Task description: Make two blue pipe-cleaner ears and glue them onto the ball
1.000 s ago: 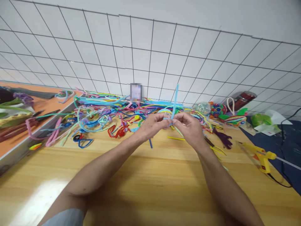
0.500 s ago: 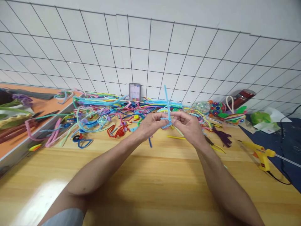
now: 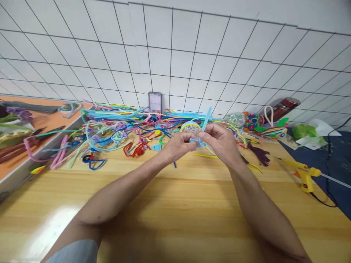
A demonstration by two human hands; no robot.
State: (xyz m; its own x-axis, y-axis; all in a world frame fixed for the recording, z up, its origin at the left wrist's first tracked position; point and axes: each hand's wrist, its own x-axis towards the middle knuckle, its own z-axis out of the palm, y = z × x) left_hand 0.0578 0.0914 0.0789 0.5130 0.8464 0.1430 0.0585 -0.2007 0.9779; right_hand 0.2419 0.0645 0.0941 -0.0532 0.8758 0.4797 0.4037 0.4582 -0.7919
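Observation:
Light blue pipe cleaners, worked into a small coiled piece [image 3: 195,141], are pinched between the thumb and fingers of my left hand [image 3: 179,145]. My right hand [image 3: 219,141] grips the long free end of a light blue pipe cleaner [image 3: 207,116], which sticks up past the fingers and leans right. Both hands are close together above the wooden table. Just behind them is a clear ball [image 3: 191,128] with a yellow band over it. The fingertips partly hide the blue piece.
Tangled pipe cleaners [image 3: 115,137] spread along the wall, with a framed card [image 3: 155,102] behind. At right are a yellow glue gun [image 3: 304,174], a dark purple bundle [image 3: 257,153], a patterned ball [image 3: 253,121] and a red flask [image 3: 286,107]. An orange-floored tray [image 3: 13,160] stands left.
The upright blue pipe cleaner has swung from nearly vertical to leaning right. My right hand has shifted slightly right and turned with it, while the left still pinches the coiled piece.

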